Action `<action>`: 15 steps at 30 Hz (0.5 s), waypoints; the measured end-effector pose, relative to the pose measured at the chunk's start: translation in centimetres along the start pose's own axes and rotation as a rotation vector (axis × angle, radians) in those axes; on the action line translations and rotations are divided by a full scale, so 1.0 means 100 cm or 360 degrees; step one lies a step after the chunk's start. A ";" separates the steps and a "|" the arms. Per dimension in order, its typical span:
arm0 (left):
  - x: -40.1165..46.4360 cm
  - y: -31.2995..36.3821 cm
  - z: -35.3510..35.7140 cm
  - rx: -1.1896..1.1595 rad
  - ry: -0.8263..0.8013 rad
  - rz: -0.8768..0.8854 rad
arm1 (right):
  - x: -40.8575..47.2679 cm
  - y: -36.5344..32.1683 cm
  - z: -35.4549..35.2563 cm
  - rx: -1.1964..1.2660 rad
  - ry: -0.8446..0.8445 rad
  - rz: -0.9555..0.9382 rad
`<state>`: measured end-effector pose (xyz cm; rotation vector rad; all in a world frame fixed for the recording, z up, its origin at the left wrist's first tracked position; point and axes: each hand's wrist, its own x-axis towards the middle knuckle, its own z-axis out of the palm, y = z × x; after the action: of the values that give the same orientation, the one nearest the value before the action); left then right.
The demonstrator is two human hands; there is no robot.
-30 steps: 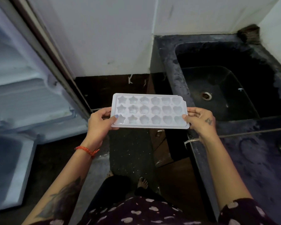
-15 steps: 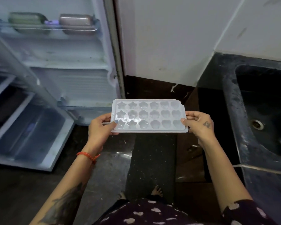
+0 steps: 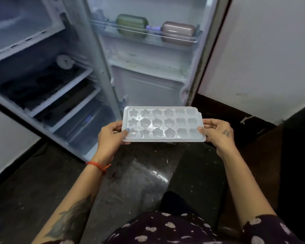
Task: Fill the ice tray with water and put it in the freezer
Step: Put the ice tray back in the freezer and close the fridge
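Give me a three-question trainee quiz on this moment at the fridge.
1. True or false: only the left hand holds the ice tray.
2. Where do the green container and pink container sit? A) open door's shelf B) floor C) on the tray
3. Fill in: the tray is held roughly ____, cavities up.

Key: 1 false, the right hand grips the other end; 2 A; 3 level.

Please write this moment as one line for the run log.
ice tray: level, held | left hand: grips left end | right hand: grips right end | fridge door: open
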<state>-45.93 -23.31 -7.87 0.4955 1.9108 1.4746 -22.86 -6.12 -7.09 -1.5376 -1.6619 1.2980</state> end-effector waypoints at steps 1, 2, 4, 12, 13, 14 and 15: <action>0.003 -0.001 -0.009 0.0003 0.0050 -0.0016 | 0.005 -0.005 0.010 -0.0005 -0.0051 -0.0021; 0.005 -0.002 -0.017 0.0004 0.0098 -0.0036 | 0.011 -0.010 0.020 -0.0006 -0.0102 -0.0041; 0.010 -0.005 -0.031 -0.0004 0.0188 -0.0076 | 0.024 -0.018 0.038 -0.0013 -0.0199 -0.0069; 0.026 -0.005 -0.064 -0.0117 0.0622 -0.0135 | 0.082 -0.060 0.114 -0.0012 -0.0646 -0.0225; 0.028 -0.004 -0.066 -0.0124 0.0679 -0.0151 | 0.089 -0.066 0.123 -0.0011 -0.0712 -0.0251; 0.031 -0.004 -0.069 -0.0140 0.0737 -0.0166 | 0.096 -0.073 0.131 -0.0019 -0.0766 -0.0279; 0.033 -0.004 -0.070 -0.0155 0.0788 -0.0171 | 0.103 -0.078 0.140 -0.0030 -0.0811 -0.0306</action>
<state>-53.17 -26.18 -8.11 -0.0272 2.1787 1.7215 -40.74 0.42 -8.03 -1.0720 -2.0711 1.6609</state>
